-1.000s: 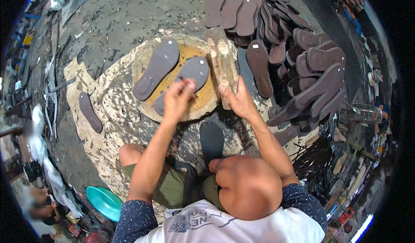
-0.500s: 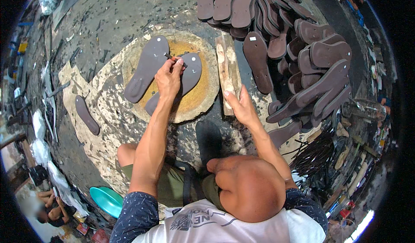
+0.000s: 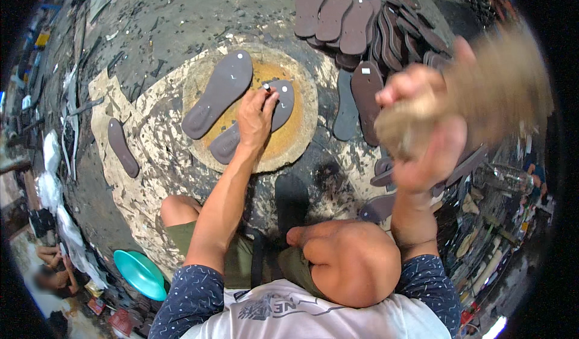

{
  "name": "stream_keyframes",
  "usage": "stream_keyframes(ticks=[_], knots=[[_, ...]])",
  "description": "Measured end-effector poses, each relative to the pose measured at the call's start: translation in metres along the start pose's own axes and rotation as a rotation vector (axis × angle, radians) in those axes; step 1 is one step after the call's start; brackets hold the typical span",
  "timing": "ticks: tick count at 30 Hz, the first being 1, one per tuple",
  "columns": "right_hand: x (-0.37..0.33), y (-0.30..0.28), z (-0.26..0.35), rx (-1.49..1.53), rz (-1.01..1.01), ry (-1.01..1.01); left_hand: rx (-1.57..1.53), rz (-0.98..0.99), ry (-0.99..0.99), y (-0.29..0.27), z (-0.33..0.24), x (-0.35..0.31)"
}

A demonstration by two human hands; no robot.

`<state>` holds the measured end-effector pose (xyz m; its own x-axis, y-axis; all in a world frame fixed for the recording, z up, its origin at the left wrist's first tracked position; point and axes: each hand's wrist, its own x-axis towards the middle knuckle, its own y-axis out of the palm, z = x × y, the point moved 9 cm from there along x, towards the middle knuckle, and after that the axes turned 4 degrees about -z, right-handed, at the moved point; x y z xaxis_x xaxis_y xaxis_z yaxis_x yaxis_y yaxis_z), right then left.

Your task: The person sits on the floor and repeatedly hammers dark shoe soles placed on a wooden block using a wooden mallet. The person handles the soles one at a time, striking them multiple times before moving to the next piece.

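Note:
On the round wooden block (image 3: 306, 113) lie two brown sandal soles, a left sole (image 3: 218, 93) and a right sole (image 3: 228, 144) that is partly covered by my left hand (image 3: 256, 119). My left hand is closed around a small punch (image 3: 266, 87), held near the front of the right sole; its lower end is hidden by my fingers. Raised at the right, my right hand (image 3: 429, 161) grips a thick piece of wood (image 3: 494, 89), blurred by motion. Each sole bears a white dot and a small pale mark near the toe.
Stacked soles (image 3: 357, 25) fill the far right, with a brown sole (image 3: 366, 98) and a grey sole (image 3: 345, 107) nearby. A narrow sole piece (image 3: 123, 149) lies left. A teal basin (image 3: 140, 274) stands near left. Someone (image 3: 57, 269) sits at the lower left edge.
My right hand has lifted the piece of wood off the ground, up and to the right. My left hand stays at the right sole with the punch, now more upright. The view has shifted slightly.

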<state>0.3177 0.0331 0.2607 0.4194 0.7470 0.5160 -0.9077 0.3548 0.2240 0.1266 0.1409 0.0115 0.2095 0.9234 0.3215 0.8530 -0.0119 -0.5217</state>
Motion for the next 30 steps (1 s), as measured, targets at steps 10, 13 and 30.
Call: stream_keyframes(ticks=[10,13,30], knots=[[-0.165,-0.045,-0.209,-0.177,0.459,1.065,-0.053,-0.061,-0.013,0.007,0.005,-0.012],[-0.198,-0.061,-0.222,-0.113,0.336,1.253,-0.629,-0.386,-0.609,-0.018,0.07,-0.005],[-0.06,0.016,-0.157,-0.124,0.373,1.064,-0.109,-0.142,-0.3,-0.046,0.099,0.083]])
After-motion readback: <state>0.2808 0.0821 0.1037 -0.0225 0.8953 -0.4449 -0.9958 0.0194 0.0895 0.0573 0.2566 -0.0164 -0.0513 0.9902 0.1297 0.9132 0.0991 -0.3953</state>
